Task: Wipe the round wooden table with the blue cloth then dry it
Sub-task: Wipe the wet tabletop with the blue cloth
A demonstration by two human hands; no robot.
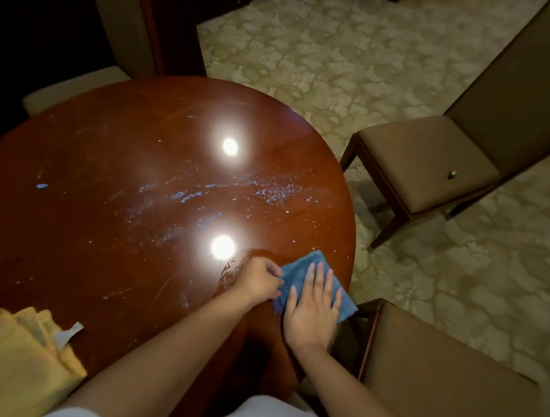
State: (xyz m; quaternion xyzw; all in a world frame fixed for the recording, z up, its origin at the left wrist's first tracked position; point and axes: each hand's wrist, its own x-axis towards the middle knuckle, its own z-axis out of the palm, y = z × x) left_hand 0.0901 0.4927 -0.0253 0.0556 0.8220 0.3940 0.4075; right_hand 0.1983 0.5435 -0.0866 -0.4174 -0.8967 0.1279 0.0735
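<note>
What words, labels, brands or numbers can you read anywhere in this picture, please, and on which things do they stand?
None: no readable text shows in this view.
The white tag on the yellow cloth looks blank or is too blurred to read.
The blue cloth, held by the left hand and pressed flat by the right hand, shows no label.
The round wooden table carries only dust, smears and light reflections.
The small dark object on the chair seat is too small to read.

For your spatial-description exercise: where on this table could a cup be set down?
Free: the far half of the round table, and the left stretch between the blue scrap and yellow cloth. Crowded: the near right edge, where both hands press the blue cloth.
</note>
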